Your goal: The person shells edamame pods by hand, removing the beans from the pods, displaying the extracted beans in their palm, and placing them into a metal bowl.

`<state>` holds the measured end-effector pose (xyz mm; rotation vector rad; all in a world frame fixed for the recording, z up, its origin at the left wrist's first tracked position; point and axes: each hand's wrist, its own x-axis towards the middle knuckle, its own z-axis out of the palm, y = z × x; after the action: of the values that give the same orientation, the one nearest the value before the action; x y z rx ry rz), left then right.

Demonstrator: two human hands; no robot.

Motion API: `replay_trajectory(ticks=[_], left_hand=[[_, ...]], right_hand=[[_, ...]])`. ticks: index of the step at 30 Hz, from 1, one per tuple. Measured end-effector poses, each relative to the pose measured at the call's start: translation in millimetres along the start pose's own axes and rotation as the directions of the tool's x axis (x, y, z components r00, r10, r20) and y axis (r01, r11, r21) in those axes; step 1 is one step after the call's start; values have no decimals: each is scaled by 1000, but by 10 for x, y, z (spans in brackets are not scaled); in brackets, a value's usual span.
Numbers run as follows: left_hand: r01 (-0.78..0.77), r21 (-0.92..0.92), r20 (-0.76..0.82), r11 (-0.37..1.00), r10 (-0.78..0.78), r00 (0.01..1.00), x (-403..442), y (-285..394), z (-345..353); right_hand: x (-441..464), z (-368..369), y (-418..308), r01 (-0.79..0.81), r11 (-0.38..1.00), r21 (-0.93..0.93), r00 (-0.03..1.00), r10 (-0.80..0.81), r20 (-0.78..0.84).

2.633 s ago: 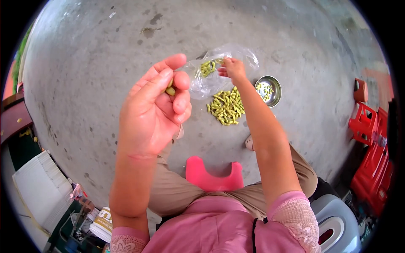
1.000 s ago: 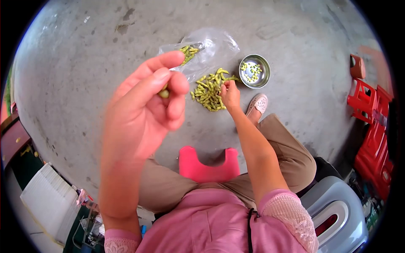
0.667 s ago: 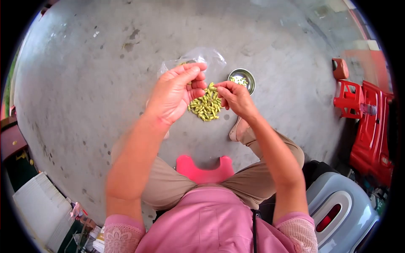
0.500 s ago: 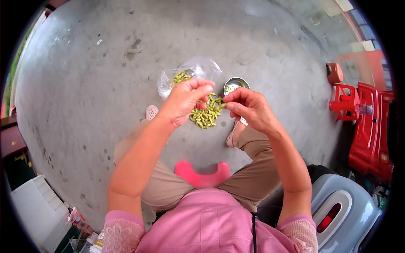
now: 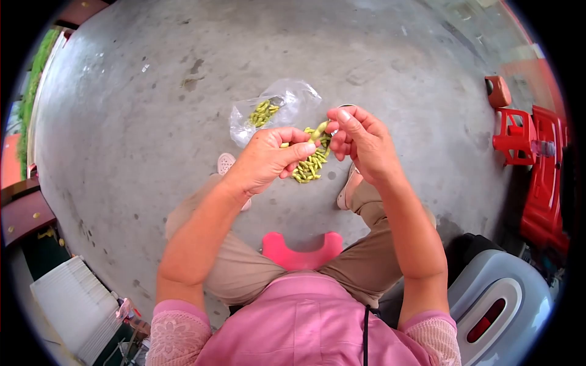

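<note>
fingers (image 5: 303,148) of the left hand (image 5: 262,160) are pinched tight on one end of a green pod (image 5: 320,130), and the right hand (image 5: 369,143) has its fingers curled, partly open, at the other end, though i can't tell if they grip it. below, on the gray floor (image 5: 146,134), is a pile (image 5: 310,170) of pods, with a clear bag (image 5: 297,96) of more pods near it and a bowl (image 5: 347,105) mostly hidden behind the right hand. a shoe (image 5: 226,163) is on each side of the pile, and a pink curved thing (image 5: 302,257) is between the legs.

Two hands (image 5: 261,160), one pile of pods (image 5: 310,168), one plastic bag (image 5: 299,96), two shoes (image 5: 226,163)
</note>
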<state>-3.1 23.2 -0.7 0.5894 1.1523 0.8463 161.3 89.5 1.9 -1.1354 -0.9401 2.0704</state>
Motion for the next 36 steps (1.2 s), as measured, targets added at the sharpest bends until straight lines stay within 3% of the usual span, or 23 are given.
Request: replay_trajectory(ticks=[3,9,17,27,36], left_hand=[[-51,22,-44,998,52,998,-9,-23,9],[-38,198,-32,980,45,998,-64,17,-13],[-22,298,23,954,16,1000,-118,45,-34],[-56,401,93,914,21,995,-137,27,-104],[-60,463,100,884,15,995,-112,11,-93]], right_hand=[[-27,-46,56,-45,989,-140,995,57,85],[-84,3,108,-57,978,-199,987,86,139],[-99,19,51,-35,931,-362,965,126,230],[-67,28,88,-104,934,-341,947,198,254],[-101,43,76,-64,890,-451,954,187,235]])
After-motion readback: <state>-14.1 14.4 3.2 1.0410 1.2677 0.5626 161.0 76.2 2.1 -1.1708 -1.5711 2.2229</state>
